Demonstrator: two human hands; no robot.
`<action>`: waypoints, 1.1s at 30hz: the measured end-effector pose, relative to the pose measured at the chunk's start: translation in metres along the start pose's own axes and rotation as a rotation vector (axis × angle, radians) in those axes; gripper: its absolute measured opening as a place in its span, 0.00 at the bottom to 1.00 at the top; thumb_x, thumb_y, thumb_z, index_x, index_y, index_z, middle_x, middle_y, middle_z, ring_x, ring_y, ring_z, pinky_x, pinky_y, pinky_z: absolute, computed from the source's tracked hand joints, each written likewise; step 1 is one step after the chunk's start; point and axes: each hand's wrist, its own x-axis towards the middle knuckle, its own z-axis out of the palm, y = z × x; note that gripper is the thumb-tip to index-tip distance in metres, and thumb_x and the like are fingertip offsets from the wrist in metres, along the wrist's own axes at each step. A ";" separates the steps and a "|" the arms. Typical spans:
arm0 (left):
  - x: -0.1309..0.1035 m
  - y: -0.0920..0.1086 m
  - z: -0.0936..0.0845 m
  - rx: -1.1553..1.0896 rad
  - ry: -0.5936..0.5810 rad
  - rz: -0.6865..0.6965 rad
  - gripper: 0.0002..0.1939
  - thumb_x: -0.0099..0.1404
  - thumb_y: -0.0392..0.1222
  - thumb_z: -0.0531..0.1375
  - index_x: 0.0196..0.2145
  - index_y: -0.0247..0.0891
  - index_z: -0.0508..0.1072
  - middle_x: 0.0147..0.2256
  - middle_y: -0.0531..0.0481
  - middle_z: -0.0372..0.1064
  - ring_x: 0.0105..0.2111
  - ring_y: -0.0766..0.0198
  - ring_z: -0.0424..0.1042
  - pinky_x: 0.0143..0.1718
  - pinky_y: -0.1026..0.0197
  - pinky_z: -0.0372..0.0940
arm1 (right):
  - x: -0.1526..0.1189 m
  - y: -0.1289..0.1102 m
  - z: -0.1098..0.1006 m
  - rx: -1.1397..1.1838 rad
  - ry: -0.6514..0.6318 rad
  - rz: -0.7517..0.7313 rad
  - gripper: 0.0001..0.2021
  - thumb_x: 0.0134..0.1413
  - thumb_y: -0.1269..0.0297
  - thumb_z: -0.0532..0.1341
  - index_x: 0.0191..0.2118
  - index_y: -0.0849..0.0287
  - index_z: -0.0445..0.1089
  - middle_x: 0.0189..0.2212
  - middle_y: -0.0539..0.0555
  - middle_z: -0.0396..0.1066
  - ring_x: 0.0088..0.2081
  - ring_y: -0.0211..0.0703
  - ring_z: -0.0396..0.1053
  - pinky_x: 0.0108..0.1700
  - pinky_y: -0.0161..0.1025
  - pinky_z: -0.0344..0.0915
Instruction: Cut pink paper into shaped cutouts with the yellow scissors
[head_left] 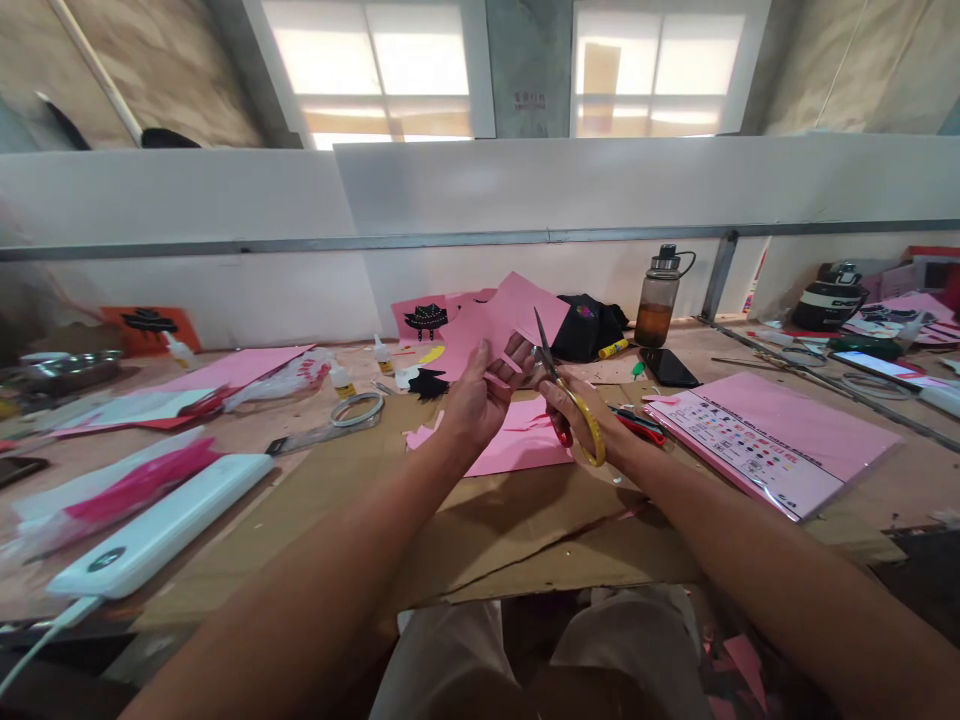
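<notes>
My left hand (484, 395) is closed on a sheet of pink paper (517, 310), held up over the table with the thumb on its near face. Slits or cut edges show in the sheet near the fingers. In my right hand (574, 405) is a pair of scissors (587, 425) with yellow and red handles. Its blades point up and away, close to the right part of the sheet. Beneath both hands, more pink paper (517, 455) with loose scraps lies on a brown cardboard mat (487, 530).
To the right lie a packet of pink paper (780, 430), a phone (670, 367) and a drink bottle (658, 300). A white power bank (165, 525), a tape roll (357, 409) and small glue bottles (341, 380) are on the left. A white partition (480, 190) stands behind.
</notes>
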 end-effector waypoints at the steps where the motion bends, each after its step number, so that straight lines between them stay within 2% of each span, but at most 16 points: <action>1: 0.001 -0.001 -0.001 0.006 -0.001 0.009 0.08 0.74 0.40 0.51 0.39 0.37 0.68 0.48 0.38 0.76 0.51 0.54 0.76 0.50 0.54 0.73 | 0.000 -0.001 0.000 0.004 -0.003 -0.003 0.20 0.64 0.45 0.51 0.33 0.58 0.65 0.18 0.48 0.62 0.20 0.36 0.57 0.24 0.34 0.58; 6: 0.003 -0.003 -0.005 0.009 -0.004 0.023 0.09 0.74 0.40 0.51 0.38 0.37 0.69 0.46 0.38 0.78 0.49 0.54 0.77 0.53 0.51 0.70 | 0.000 0.001 -0.003 0.001 -0.004 0.001 0.21 0.63 0.43 0.51 0.31 0.57 0.63 0.17 0.48 0.60 0.21 0.37 0.59 0.25 0.34 0.58; 11: 0.002 -0.003 -0.004 0.005 0.007 0.036 0.08 0.73 0.39 0.52 0.36 0.37 0.68 0.44 0.39 0.79 0.48 0.54 0.77 0.54 0.50 0.70 | -0.003 0.000 -0.006 -0.016 0.037 -0.020 0.18 0.61 0.46 0.56 0.31 0.57 0.62 0.22 0.51 0.64 0.29 0.41 0.65 0.29 0.33 0.60; 14: 0.002 -0.003 -0.004 0.009 0.002 0.033 0.09 0.73 0.39 0.51 0.36 0.38 0.68 0.43 0.39 0.79 0.47 0.54 0.78 0.54 0.50 0.69 | -0.005 -0.004 -0.007 -0.017 0.044 -0.024 0.17 0.61 0.47 0.57 0.31 0.57 0.61 0.24 0.52 0.65 0.31 0.41 0.65 0.30 0.33 0.60; 26: 0.002 -0.003 -0.004 -0.005 0.011 0.026 0.08 0.73 0.38 0.52 0.36 0.37 0.69 0.45 0.38 0.78 0.50 0.52 0.76 0.55 0.48 0.69 | -0.011 -0.011 -0.006 0.000 0.050 0.019 0.15 0.63 0.51 0.56 0.34 0.59 0.61 0.24 0.51 0.65 0.28 0.37 0.63 0.27 0.32 0.56; 33: 0.000 -0.002 -0.002 -0.011 0.020 0.010 0.08 0.73 0.39 0.52 0.38 0.36 0.70 0.48 0.37 0.77 0.51 0.53 0.75 0.55 0.50 0.69 | -0.013 -0.013 -0.004 0.026 0.007 0.059 0.17 0.65 0.48 0.53 0.36 0.59 0.61 0.19 0.47 0.60 0.22 0.34 0.59 0.25 0.32 0.54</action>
